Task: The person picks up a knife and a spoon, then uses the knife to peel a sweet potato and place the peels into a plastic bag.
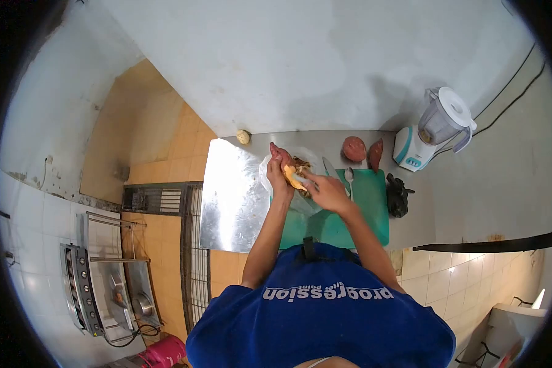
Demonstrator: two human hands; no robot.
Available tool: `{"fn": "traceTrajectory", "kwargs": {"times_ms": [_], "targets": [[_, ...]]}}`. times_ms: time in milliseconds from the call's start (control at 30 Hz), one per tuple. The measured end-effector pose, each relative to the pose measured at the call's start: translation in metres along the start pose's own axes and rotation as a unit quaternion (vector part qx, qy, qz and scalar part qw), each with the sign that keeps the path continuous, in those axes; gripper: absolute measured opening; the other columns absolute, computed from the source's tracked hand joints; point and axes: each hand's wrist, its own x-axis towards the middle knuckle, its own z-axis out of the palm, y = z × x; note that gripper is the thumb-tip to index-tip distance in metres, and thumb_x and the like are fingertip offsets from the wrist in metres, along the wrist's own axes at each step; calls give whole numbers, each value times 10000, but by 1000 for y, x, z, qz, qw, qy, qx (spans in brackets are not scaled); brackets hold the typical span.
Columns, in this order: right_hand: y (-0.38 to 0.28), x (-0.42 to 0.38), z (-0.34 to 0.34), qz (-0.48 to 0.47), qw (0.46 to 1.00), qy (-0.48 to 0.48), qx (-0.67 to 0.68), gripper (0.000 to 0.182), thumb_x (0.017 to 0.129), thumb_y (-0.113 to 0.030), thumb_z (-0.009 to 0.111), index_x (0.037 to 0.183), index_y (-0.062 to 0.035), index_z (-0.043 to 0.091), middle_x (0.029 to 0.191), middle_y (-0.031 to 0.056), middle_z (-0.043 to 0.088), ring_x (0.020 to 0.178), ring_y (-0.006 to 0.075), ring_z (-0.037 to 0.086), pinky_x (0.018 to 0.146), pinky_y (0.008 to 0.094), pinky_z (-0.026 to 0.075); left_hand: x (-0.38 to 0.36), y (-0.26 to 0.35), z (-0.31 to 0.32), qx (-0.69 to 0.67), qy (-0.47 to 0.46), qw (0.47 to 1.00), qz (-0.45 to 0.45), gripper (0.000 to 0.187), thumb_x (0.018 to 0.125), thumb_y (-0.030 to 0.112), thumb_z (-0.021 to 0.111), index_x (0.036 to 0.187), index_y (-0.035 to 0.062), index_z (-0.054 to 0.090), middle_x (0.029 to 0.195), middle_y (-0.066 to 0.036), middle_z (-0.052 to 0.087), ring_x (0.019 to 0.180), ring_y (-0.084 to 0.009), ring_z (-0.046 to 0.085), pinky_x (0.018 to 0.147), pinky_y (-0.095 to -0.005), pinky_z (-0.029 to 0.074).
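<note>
Head view: a steel worktop (227,184) is spread across the middle of the frame, with a green cutting board (371,211) laid right of centre and a blender (438,126) parked at upper right. Just above the frame's middle, thin clear plastic (306,205) is spread over the board's left end, with dark peelings (303,164) piled on it. A black plastic bag (397,196) is bunched at the board's right edge. The left hand (277,175) is wrapped round a half-peeled red root (281,152), fingers pressed onto it, so the root is held up over the plastic near centre. The right hand (330,193) is curled in by the bared orange flesh; something pale is seen at its fingertips, but what's pinched there, if anything, can't be told. Honestly, the left fingers could get nicked if a blade is being used and a stroke slips on wet flesh. The root could also be dropped if the grip is loosened by slime. The knife (328,165) and the spoon (349,175), left close to the right hand, could be knocked by a wide elbow swing.
</note>
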Motion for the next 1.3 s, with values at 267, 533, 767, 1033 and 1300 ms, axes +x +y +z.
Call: {"fn": "traceTrajectory", "kwargs": {"times_ms": [267,533,767,1033,1300], "targets": [[37,-24,28,8,996,-75,-40,469,983,-415,537,1414,-233,572,1088,229,695,1005,418,658,895,527,500,3,30,5,-40,-34,998,31,267,974,272,564,1133,59,583,992,-63,635,910,-211,620,814,-355,517],[2,-3,12,1,1000,-10,-5,455,989,-411,534,1399,-222,590,1040,234,706,1010,447,652,899,516,498,-17,11,24,2,-18,1000,22,263,983,230,585,1108,3,629,1021,-97,686,890,-198,672,797,-328,558],[1,-13,9,14,997,-73,-19,467,997,-390,529,1419,-194,569,1108,245,694,1047,451,638,913,497,494,-17,18,21,4,22,1000,-6,341,963,311,551,1160,34,581,1035,-112,668,933,-247,659,843,-392,547],[9,-17,16,1,1000,-20,24,481,1000,-383,523,1421,-154,564,1111,240,696,1063,442,638,919,496,489,-9,10,20,-35,9,999,-28,323,972,318,554,1141,44,577,1052,-104,657,924,-248,656,832,-385,545],[6,-12,6,14,999,2,37,464,997,-366,543,1424,-184,562,999,264,695,959,448,657,845,485,504,-13,7,23,1,-23,1000,-13,320,977,296,553,1152,29,567,1052,-117,662,959,-261,664,833,-393,556]]}}
